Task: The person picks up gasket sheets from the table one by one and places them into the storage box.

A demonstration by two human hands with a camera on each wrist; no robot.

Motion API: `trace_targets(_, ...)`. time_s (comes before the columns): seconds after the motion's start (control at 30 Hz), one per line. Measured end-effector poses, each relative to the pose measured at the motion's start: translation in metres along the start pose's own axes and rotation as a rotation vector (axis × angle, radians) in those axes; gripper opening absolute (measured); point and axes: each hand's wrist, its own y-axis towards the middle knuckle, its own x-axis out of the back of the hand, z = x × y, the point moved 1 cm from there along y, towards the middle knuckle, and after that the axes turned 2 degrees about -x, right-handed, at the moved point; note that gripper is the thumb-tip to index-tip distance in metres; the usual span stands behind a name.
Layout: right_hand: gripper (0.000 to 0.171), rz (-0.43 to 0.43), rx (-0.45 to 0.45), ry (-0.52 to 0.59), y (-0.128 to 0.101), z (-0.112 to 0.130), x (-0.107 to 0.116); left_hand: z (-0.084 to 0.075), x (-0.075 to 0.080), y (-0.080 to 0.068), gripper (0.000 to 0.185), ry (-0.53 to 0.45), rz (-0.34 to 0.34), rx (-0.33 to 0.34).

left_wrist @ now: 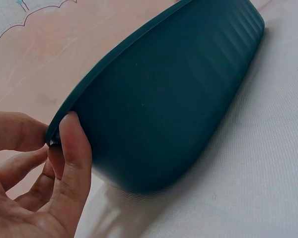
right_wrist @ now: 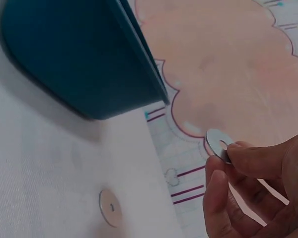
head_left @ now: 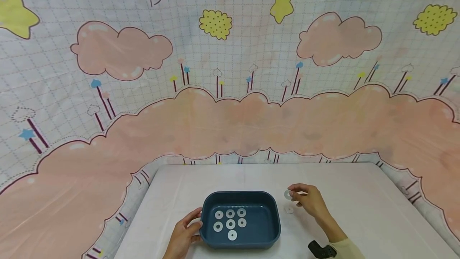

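A dark blue rectangular tub [head_left: 240, 241] stands on the white table, with several flat metal washers [head_left: 230, 224] lying on its floor. My left hand [head_left: 184, 231] grips the tub's left rim; in the left wrist view its fingers [left_wrist: 75, 148] pinch the edge of the wall. To the right of the tub, my right hand [head_left: 310, 200] holds one washer [right_wrist: 218, 142] between thumb and fingertips, raised above the table. Below that hand another washer [right_wrist: 110, 208] lies flat on the tabletop, beside the tub's right wall.
The white tabletop [head_left: 359, 195] extends around the tub on all sides. Behind it hangs a cloth backdrop [head_left: 233, 127] with pink clouds and yellow stars. A black strap-like device [head_left: 321, 250] is on the right wrist over a pale sleeve.
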Motion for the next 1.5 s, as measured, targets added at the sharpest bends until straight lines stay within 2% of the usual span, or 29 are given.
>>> trace_targets(0.3,0.020,0.057,-0.008,0.089,-0.011,0.014,-0.001,0.001,-0.003,-0.001,0.054,-0.003,-0.016,-0.025)
trace_targets(0.67,0.029,0.196,0.046,0.217,-0.022,0.029,-0.006,0.001,-0.003,-0.001,0.054,-0.006,-0.025,-0.024)
trace_targets(1.17,0.030,0.316,0.056,0.275,-0.028,0.042,-0.026,0.005,-0.003,0.001,0.055,-0.008,-0.028,-0.033)
trace_targets(1.5,0.025,0.367,0.066,0.246,-0.032,0.044,-0.050,0.006,-0.002,0.001,0.056,-0.012,-0.030,-0.025)
